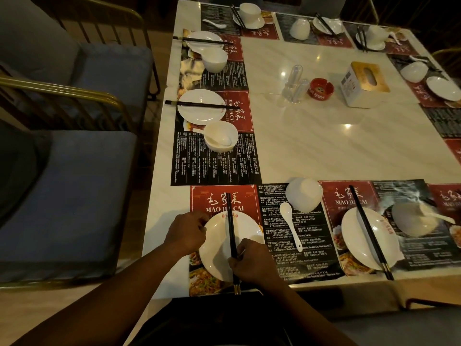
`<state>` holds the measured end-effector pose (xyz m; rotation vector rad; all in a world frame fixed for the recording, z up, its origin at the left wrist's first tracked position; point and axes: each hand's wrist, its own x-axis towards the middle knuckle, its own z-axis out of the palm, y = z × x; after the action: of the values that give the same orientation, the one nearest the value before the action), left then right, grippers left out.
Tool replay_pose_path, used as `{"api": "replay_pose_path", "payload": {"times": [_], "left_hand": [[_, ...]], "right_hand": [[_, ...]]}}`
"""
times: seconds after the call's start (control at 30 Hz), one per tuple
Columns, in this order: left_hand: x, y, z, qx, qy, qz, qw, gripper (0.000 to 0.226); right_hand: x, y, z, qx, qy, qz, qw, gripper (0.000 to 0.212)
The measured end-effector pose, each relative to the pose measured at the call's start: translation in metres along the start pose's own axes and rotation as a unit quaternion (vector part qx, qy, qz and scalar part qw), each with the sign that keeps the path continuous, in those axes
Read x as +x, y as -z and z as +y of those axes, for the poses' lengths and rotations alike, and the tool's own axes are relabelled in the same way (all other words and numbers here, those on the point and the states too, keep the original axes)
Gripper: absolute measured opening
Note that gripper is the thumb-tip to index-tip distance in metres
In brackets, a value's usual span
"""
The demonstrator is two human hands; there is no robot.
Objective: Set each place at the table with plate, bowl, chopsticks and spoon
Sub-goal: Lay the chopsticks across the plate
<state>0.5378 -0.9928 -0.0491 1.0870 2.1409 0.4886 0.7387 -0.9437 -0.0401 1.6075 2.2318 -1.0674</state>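
At the near-left corner of the table, the plate is gripped at its rim by the left hand. The chopsticks across it are pinched by the right hand, whose fingertips are hidden. The neighbouring bowl is blurred.

White glossy stone-look table. Printed paper placemats run along its edges, side by side, some overlapping, including the one at my seat. On the bare middle stand two clear bottles, a red ashtray just beside them, and a tissue box near it.
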Motion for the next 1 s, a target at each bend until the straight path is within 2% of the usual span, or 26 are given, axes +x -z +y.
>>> {"api": "replay_pose_path", "payload": {"times": [0.27, 0.53, 0.7, 0.73, 0.87, 1.0], "left_hand": [[-0.003, 0.004, 0.003, 0.007, 0.005, 0.010, 1.000, 0.032], [-0.001, 0.009, 0.010, 0.004, 0.003, 0.038, 0.999, 0.026], [0.000, 0.007, 0.027, -0.017, -0.012, 0.076, 0.997, 0.024], [0.001, 0.007, 0.032, -0.021, -0.015, 0.079, 0.997, 0.023], [0.003, 0.006, 0.052, -0.024, -0.041, 0.092, 0.995, 0.017], [0.010, 0.003, 0.079, -0.039, -0.061, 0.084, 0.994, 0.011]], "right_hand": [[0.002, 0.001, 0.004, 0.019, -0.001, 0.027, 0.999, 0.031], [0.013, 0.045, 0.034, 0.012, -0.001, 0.069, 0.998, 0.010], [0.025, 0.084, 0.071, -0.034, -0.017, 0.155, 0.987, 0.005], [0.028, 0.089, 0.077, -0.044, -0.021, 0.164, 0.985, 0.011], [0.041, 0.097, 0.092, -0.078, -0.009, 0.143, 0.987, 0.032], [0.049, 0.097, 0.099, -0.072, 0.002, 0.117, 0.990, 0.025]]}}
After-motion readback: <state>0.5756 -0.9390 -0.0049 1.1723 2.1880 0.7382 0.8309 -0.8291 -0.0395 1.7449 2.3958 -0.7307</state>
